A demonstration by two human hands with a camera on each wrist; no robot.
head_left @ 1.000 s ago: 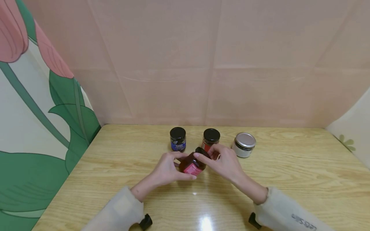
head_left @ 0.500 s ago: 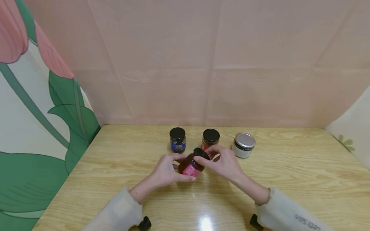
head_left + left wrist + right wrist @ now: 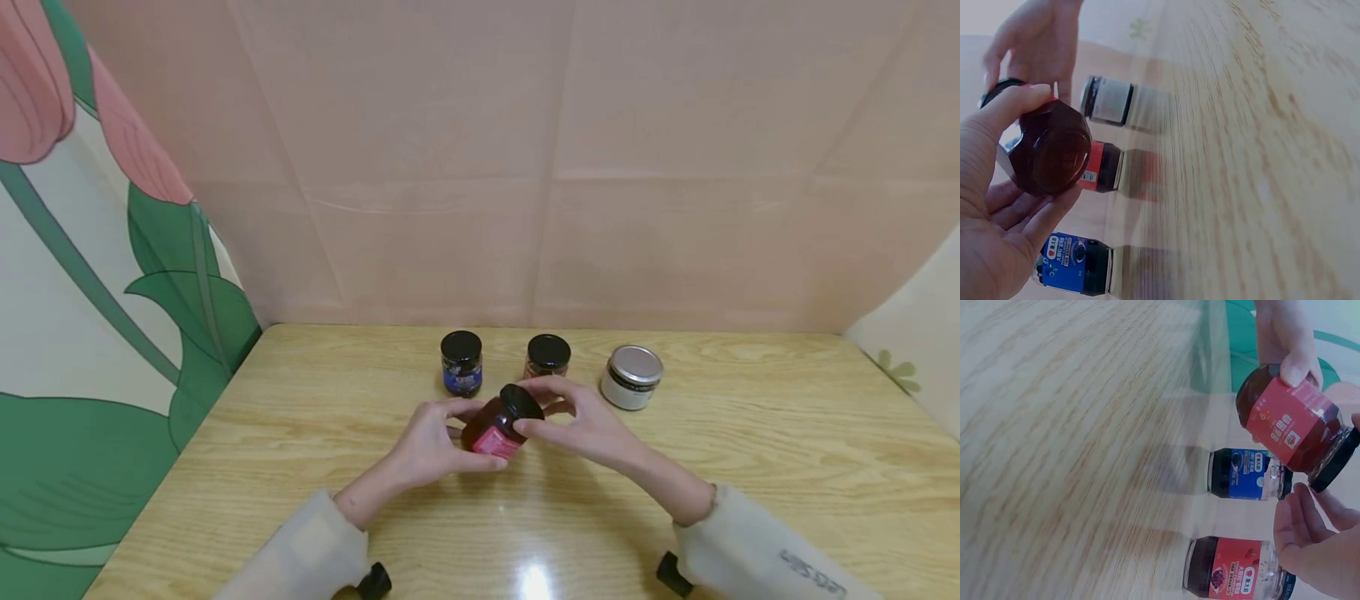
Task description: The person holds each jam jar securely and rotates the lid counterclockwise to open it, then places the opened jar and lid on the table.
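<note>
My left hand (image 3: 429, 443) grips a dark glass jar with a red label (image 3: 491, 431), tilted and lifted a little above the wooden table (image 3: 757, 454). Its black lid (image 3: 522, 401) points away to the right. My right hand (image 3: 592, 421) curls round that lid, fingers over the top and thumb below. In the left wrist view the jar's base (image 3: 1047, 153) faces the camera, held in the left hand (image 3: 991, 237), with the right hand (image 3: 1041, 44) behind it. The right wrist view shows the jar (image 3: 1288, 425), its lid (image 3: 1337, 459), the right hand's fingers (image 3: 1310, 544) close under the lid and the left hand (image 3: 1285, 344).
Three closed jars stand in a row behind the hands: a blue-label jar (image 3: 461, 363), a red-label jar (image 3: 547, 353) and a low silver-lidded tin (image 3: 632, 377). A pink backdrop closes the far edge; a floral panel (image 3: 112, 333) stands at the left.
The right hand has turned about the lid, its wrist swinging right and its fingers shifting over the top. The left hand holds the jar in nearly the same place.
</note>
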